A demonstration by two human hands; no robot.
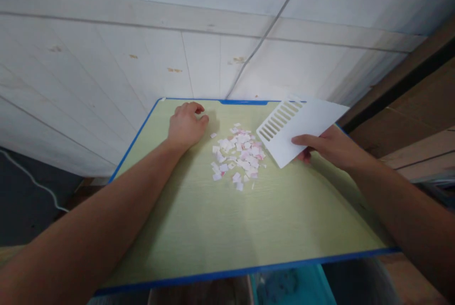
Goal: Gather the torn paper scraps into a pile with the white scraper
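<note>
My right hand [325,146] grips a white flat sheet with a row of slots [300,127], its thumb on top and fingers underneath. The sheet is tilted, and its slotted side faces the pile of small torn paper pieces [245,151]. These white and pinkish scraps lie loosely spread on the pale green tabletop [213,229]. To the left of the scraps, my left hand [188,124] rests at the table with loosely curled fingers. A gap shows between its thumb and forefinger, and nothing is held there.
Blue edging [213,276] runs around the table. White wooden wall panels [152,63] stand right behind it, with a grey cable [263,37] hanging down. A turquoise container [313,286] sits below the front edge. Brown boards [419,101] are at the right.
</note>
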